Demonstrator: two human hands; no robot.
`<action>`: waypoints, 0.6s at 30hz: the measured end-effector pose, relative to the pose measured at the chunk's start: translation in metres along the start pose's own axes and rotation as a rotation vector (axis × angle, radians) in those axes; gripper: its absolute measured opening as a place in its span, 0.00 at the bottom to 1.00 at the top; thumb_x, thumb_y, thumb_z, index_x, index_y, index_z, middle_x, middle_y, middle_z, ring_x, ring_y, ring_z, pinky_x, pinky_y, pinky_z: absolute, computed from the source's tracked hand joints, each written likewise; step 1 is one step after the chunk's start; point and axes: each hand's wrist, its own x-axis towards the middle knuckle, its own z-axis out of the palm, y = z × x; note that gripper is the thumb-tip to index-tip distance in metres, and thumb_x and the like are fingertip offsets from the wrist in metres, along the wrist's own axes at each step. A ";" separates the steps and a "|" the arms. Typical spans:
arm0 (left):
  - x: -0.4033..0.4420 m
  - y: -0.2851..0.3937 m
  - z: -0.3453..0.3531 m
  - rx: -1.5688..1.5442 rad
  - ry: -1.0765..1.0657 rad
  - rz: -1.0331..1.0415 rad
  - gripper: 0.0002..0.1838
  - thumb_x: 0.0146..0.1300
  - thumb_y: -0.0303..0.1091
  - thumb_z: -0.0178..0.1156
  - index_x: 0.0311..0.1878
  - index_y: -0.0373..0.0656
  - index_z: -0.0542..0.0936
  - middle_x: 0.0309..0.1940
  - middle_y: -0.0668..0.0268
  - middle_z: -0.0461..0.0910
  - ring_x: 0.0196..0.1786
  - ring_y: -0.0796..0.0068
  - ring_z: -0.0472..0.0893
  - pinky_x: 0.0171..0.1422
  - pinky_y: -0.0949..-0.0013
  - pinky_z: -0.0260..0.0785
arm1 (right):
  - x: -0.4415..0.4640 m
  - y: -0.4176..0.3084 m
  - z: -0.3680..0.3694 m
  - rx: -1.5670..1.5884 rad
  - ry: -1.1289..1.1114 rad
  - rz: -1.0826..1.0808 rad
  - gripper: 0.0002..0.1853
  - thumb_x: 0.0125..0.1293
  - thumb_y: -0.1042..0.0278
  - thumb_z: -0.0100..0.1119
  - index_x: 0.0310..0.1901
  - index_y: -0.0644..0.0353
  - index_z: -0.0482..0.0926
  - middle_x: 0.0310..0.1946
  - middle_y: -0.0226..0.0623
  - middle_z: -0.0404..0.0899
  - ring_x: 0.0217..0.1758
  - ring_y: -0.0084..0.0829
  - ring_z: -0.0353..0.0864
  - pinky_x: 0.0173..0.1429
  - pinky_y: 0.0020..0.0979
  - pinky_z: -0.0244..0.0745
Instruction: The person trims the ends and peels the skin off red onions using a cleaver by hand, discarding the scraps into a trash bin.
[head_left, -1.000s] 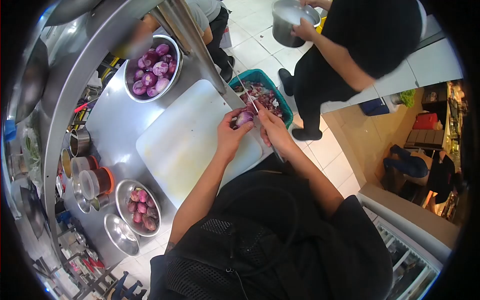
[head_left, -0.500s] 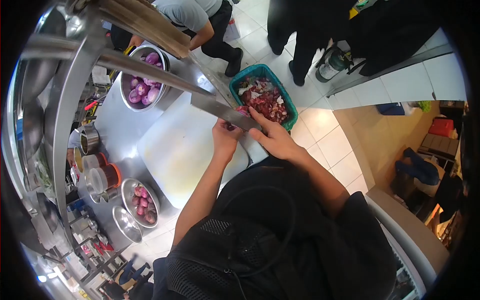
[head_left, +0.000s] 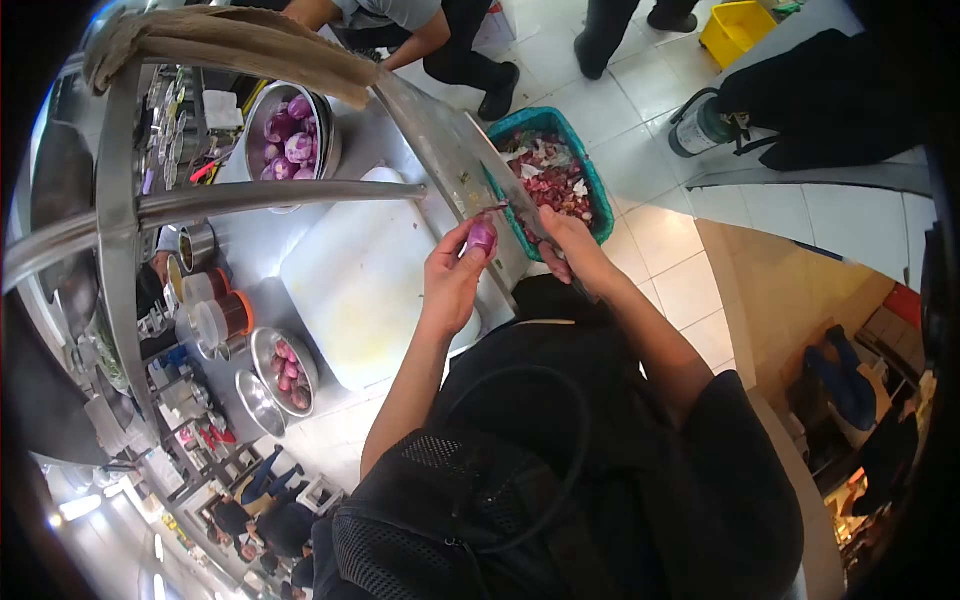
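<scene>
Between the thumb and fingers of my left hand (head_left: 452,285) is a purple onion (head_left: 482,238), held just past the table edge. My right hand (head_left: 578,250) grips a broad knife (head_left: 522,210), its blade pointing away from me beside the onion. A strip, perhaps skin, shows between the onion and the blade. Under and beyond the blade stands a teal bin (head_left: 607,205) with onion skins and scraps in it. To the left of my hands lies a white cutting board (head_left: 350,290) on the steel table.
A steel bowl of purple onions (head_left: 298,150) stands at the far left, another of smaller reddish onions (head_left: 290,375) nearer me. Orange-rimmed containers (head_left: 225,315) sit between them. A steel shelf rail (head_left: 280,202) crosses above the board. Another person's legs (head_left: 470,60) are beyond the table.
The knife has swung from lying across the onion to pointing away, and my right hand has moved right. The onion now shows clearly in my left hand. The view has shifted.
</scene>
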 end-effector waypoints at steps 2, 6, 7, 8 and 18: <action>0.002 0.000 0.001 -0.004 0.015 -0.004 0.29 0.68 0.29 0.68 0.70 0.32 0.71 0.63 0.58 0.77 0.62 0.66 0.79 0.71 0.61 0.71 | 0.000 -0.004 -0.004 -0.076 -0.034 -0.050 0.39 0.79 0.36 0.45 0.77 0.61 0.63 0.17 0.24 0.67 0.16 0.18 0.63 0.22 0.23 0.57; 0.006 -0.003 0.009 -0.051 0.042 -0.032 0.27 0.70 0.31 0.67 0.68 0.33 0.73 0.63 0.59 0.77 0.62 0.66 0.80 0.71 0.59 0.71 | 0.016 0.020 0.012 -0.404 0.157 -0.598 0.44 0.75 0.36 0.51 0.78 0.65 0.59 0.22 0.34 0.77 0.21 0.34 0.74 0.31 0.35 0.70; 0.007 -0.004 0.010 -0.044 0.050 -0.038 0.27 0.70 0.31 0.67 0.68 0.33 0.73 0.63 0.59 0.77 0.62 0.66 0.80 0.71 0.59 0.71 | 0.010 0.022 0.007 -0.392 0.156 -0.592 0.44 0.75 0.36 0.51 0.78 0.65 0.59 0.22 0.34 0.77 0.21 0.34 0.74 0.31 0.35 0.70; 0.008 -0.006 0.011 -0.048 0.056 -0.048 0.25 0.70 0.30 0.66 0.67 0.35 0.74 0.62 0.60 0.78 0.62 0.66 0.80 0.70 0.59 0.71 | -0.005 -0.004 0.010 -0.533 0.063 -0.432 0.46 0.73 0.35 0.54 0.78 0.66 0.58 0.23 0.39 0.79 0.23 0.40 0.76 0.35 0.39 0.72; 0.015 -0.002 0.020 0.059 0.133 -0.031 0.23 0.64 0.17 0.61 0.62 0.40 0.75 0.56 0.62 0.81 0.61 0.66 0.80 0.68 0.61 0.71 | -0.002 -0.024 0.010 -0.748 -0.046 -0.236 0.52 0.68 0.31 0.57 0.80 0.61 0.52 0.21 0.50 0.79 0.28 0.54 0.83 0.38 0.45 0.76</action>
